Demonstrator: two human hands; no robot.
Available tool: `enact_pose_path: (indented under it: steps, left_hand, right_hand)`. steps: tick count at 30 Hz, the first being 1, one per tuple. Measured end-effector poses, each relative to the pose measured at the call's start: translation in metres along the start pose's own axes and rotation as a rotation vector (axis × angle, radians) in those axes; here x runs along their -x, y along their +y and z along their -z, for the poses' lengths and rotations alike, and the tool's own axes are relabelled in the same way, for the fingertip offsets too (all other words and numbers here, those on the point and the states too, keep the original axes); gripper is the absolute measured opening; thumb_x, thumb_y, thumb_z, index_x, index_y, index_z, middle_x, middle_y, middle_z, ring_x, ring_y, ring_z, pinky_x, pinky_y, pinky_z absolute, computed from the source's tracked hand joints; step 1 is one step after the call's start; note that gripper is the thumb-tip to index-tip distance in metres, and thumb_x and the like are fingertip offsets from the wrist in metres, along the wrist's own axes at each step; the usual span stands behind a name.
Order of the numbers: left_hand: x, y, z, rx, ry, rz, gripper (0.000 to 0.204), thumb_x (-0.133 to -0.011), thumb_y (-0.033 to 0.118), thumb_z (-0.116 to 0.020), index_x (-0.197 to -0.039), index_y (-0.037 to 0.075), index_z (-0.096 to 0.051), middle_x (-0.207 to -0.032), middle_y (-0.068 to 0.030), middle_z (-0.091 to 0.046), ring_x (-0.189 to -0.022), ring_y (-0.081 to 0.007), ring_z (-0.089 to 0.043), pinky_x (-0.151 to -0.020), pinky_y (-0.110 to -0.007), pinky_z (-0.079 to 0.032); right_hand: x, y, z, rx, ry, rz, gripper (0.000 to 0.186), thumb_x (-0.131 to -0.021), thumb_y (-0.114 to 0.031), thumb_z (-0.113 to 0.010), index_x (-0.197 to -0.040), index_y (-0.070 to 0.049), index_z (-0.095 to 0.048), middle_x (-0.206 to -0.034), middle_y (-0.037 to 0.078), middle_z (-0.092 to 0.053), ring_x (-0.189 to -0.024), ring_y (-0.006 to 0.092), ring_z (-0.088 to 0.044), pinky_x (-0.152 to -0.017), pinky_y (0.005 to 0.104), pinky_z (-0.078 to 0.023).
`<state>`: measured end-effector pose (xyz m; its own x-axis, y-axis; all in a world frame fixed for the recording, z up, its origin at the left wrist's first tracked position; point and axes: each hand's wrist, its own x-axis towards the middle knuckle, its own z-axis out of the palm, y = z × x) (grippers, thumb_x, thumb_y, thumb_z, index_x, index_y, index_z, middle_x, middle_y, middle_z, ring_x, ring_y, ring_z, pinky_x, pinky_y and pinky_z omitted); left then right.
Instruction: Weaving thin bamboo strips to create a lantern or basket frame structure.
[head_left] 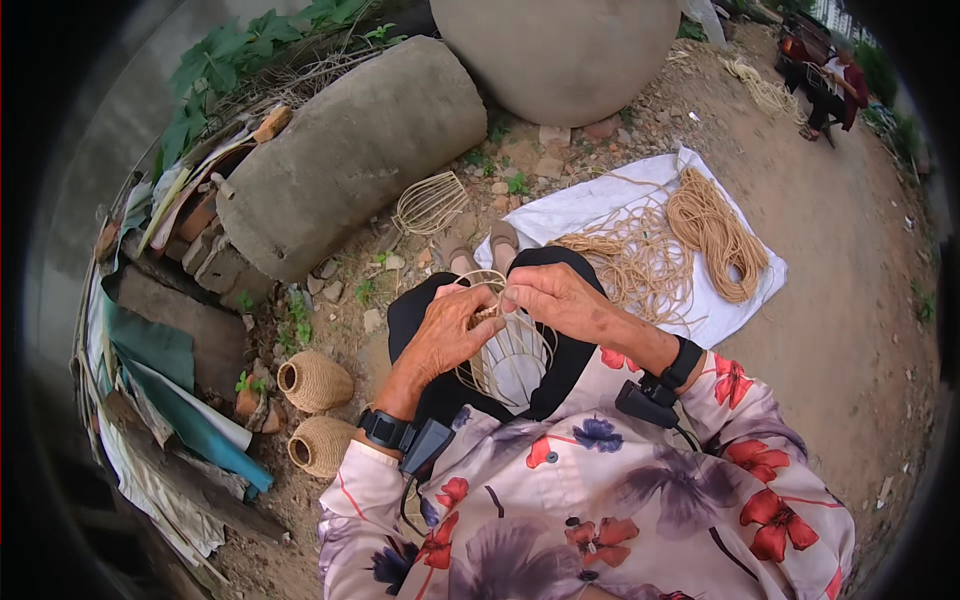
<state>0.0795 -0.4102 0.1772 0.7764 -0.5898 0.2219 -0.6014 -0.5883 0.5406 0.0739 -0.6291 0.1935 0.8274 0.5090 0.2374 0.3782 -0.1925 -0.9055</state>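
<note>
An open basket frame [517, 362] of thin pale ribs lies across my lap, between my black-trousered knees. My left hand [452, 328] grips it near the ring at its far end, fingers curled. Against that same ring, my right hand [562, 298] is closed in a pinch, its fingertips close to the left ones. Whether a cord strand is also between the fingers cannot be made out. White material shows through the ribs.
On a white sheet [745, 190] ahead right lie a tan cord coil [715, 235] and loose cord [640, 260]. Another rib frame [432, 203] rests beyond my feet. Two cord-wrapped vases [322, 382] lie left. A concrete cylinder [350, 150] stands ahead; a person [835, 85] sits far right.
</note>
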Motion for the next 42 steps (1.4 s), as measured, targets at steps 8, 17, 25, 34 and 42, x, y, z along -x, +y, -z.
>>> enact_pose_path:
  steps: [8,17,25,34,42]
  left_hand:
    - [0.001,0.027,-0.018,-0.131,0.326,0.143,0.02,-0.073,0.006,-0.064,-0.089,0.007,-0.053,-0.069,-0.0121,-0.06,-0.073,-0.0338,-0.06,-0.079,-0.042,-0.043]
    - [-0.013,0.019,0.011,-0.038,0.027,0.238,0.033,-0.079,0.005,-0.062,-0.11,0.009,-0.054,-0.082,-0.015,-0.066,-0.078,-0.0341,-0.066,-0.069,-0.041,-0.051]
    - [-0.022,0.012,0.033,0.443,-0.129,0.327,0.034,-0.084,0.005,-0.062,-0.116,0.008,-0.051,-0.079,-0.0001,-0.056,-0.069,-0.0095,-0.053,-0.061,-0.024,-0.043]
    - [0.077,-0.042,0.173,1.25,0.611,0.299,0.03,-0.084,-0.003,-0.058,-0.11,0.01,-0.051,-0.065,0.0073,-0.038,-0.049,-0.0023,-0.027,-0.042,-0.018,-0.021]
    - [0.407,-0.168,0.256,0.245,1.011,0.628,0.024,-0.096,0.017,-0.054,-0.116,0.003,-0.056,-0.086,-0.0008,-0.055,-0.059,-0.0087,-0.041,-0.051,-0.021,-0.035]
  right_hand:
    - [0.033,0.029,-0.012,0.272,0.195,-0.031,0.017,-0.089,-0.021,-0.062,-0.088,-0.005,-0.057,-0.062,0.016,-0.059,-0.06,0.0361,-0.062,-0.055,0.0444,-0.046]
    - [0.009,0.043,-0.038,0.27,0.246,0.022,0.018,-0.085,-0.022,-0.063,-0.087,-0.005,-0.058,-0.06,0.015,-0.059,-0.06,0.0366,-0.062,-0.056,0.0459,-0.046]
    - [0.01,0.019,-0.026,0.49,0.428,0.267,0.013,-0.081,-0.017,-0.067,-0.086,-0.008,-0.059,-0.076,0.011,-0.06,-0.075,0.0317,-0.06,-0.068,0.0418,-0.045]
    - [0.01,0.024,0.016,0.28,0.396,0.164,0.008,-0.08,-0.008,-0.065,-0.084,-0.003,-0.061,-0.077,0.01,-0.059,-0.069,0.027,-0.059,-0.062,0.037,-0.047]
    - [-0.004,0.03,0.012,0.425,0.301,0.281,0.017,-0.079,-0.011,-0.068,-0.093,-0.004,-0.062,-0.087,0.009,-0.062,-0.086,0.0274,-0.059,-0.08,0.038,-0.043]
